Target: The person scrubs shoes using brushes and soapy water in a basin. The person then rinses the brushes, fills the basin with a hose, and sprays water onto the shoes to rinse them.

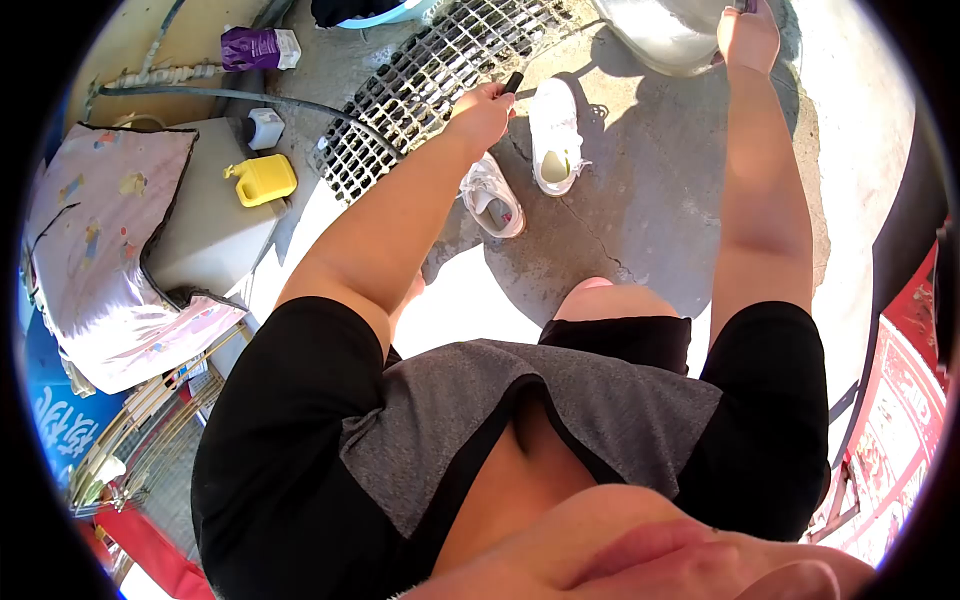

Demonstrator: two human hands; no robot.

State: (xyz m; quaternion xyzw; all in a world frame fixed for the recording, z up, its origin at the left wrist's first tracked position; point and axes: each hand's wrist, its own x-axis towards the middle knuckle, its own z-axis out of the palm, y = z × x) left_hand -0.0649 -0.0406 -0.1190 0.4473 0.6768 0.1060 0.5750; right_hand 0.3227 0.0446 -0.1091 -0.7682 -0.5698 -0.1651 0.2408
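My left hand [482, 115] is closed round a short black object [513, 82], whose tip sticks out past the fingers, just above a pair of white shoes. One shoe [493, 198] lies below this hand; the other white shoe [556, 135] is to its right. At the top right, my right hand [750, 42] is closed at the edge of a shiny metal basin [665, 30]. A small dark purple thing [745, 5] shows at its fingers, cut off by the frame, too little to name.
A metal grate [375, 140] lies left of the shoes, crossed by a dark hose [300, 103]. Farther left are a yellow jug [262, 181], a purple bag [250, 48] and a patterned cloth [110, 240]. A light blue tub [390, 14] is at the top.
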